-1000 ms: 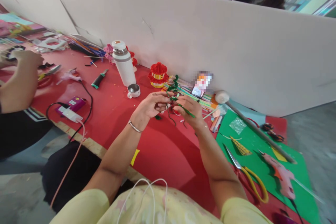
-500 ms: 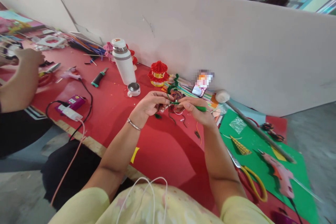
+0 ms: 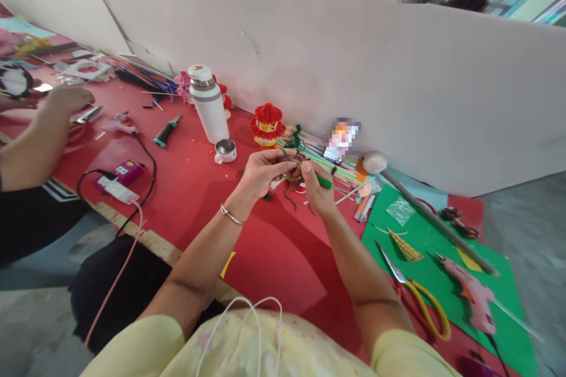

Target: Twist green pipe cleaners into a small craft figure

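Observation:
My left hand [image 3: 260,174] is closed in a pinch, with a dark green strand of yarn [image 3: 286,154] over its fingertips. My right hand [image 3: 319,191] wraps round a slim tool with a green handle [image 3: 325,181]; its working tip is hidden among the fingers. The two hands meet closely at the small work between them, which the fingers mostly cover. Under the left fingertips shows a whitish beaded bit [image 3: 276,183]. Dark loose strands [image 3: 290,200] trail on the red table below the hands.
Ahead stand a white thermos [image 3: 210,106], its cup [image 3: 225,151] and a red-and-yellow ornament [image 3: 267,123]. A phone [image 3: 340,141] leans by the partition. On the right lie scissors [image 3: 415,294] and a pink glue gun [image 3: 471,291]. A co-worker's arm [image 3: 39,135] is at left.
My right hand has moved left and turned, bringing the green-handled tool closer to my left fingers. The left hand has shifted slightly. The co-worker's hand has moved right.

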A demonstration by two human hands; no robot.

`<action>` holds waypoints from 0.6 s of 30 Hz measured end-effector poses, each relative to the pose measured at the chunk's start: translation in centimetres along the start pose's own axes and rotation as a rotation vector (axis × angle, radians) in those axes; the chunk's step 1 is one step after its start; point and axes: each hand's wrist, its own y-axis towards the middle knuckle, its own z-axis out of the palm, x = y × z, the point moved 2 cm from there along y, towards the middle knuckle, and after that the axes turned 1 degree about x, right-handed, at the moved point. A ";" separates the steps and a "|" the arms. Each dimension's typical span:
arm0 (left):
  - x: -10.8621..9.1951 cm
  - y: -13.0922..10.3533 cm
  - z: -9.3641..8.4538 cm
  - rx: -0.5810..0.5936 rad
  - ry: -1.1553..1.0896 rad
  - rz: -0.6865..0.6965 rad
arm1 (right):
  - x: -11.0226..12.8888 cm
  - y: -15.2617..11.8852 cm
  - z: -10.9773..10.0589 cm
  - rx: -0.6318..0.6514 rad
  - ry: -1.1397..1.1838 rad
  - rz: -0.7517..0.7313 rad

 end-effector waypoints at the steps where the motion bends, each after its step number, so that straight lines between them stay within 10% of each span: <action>1: 0.0 0.1 -0.1 -0.022 0.011 0.013 | 0.0 -0.1 0.1 -0.021 -0.014 -0.013; 11: 1.4 -0.5 1.3 -0.148 0.061 0.094 | -2.2 -1.2 -0.1 -0.254 -0.621 -0.403; 18: 0.0 0.0 -0.6 0.093 -0.071 -0.198 | -1.6 0.6 -2.4 0.106 -0.550 -0.674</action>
